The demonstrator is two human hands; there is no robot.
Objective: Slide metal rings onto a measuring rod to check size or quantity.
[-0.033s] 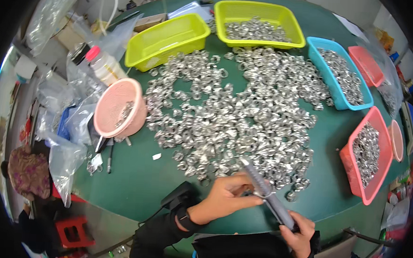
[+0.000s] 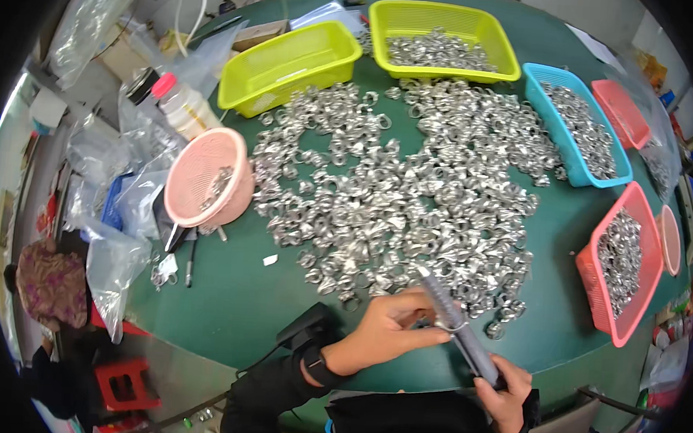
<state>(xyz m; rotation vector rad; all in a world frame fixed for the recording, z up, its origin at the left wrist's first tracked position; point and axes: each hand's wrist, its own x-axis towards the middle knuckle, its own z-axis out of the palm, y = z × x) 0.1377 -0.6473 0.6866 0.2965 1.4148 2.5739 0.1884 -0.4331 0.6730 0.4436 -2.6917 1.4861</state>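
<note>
Head view: our right hand (image 2: pixel 507 397) has its fingers wrapped round the lower end of a grey rod (image 2: pixel 476 353), which slants up and leftward just above the table's near edge. A single silver ring (image 2: pixel 454 327) sits around the rod, and the thumb of our left hand (image 2: pixel 387 332) reaches up to it (the other left fingertips are partly hidden, so we can't say whether they pinch it).

Beyond lies a broad heap of loose rings (image 2: pixel 394 211), too many for us to count, spread over the green table (image 2: pixel 223 320). Around it we count seven containers: two yellow-green baskets, the left (image 2: pixel 292 61) showing its bottom and the right (image 2: pixel 443 19) holding rings; one blue basket (image 2: pixel 553 133) full of rings; one large coral basket (image 2: pixel 596 284) with more; one small coral tray (image 2: pixel 622 113), partly behind the blue one; one round pink basket (image 2: pixel 238 195), tilted, with a few rings; and one pale pink tub (image 2: pixel 669 241) at the far right.

One black device (image 2: pixel 309 328) stands just beside our left wrist. Farther left are one pen (image 2: pixel 190 263), one white scrap (image 2: pixel 270 259), one pink-capped bottle (image 2: pixel 187 110) and crumpled plastic bags (image 2: pixel 117 259).
</note>
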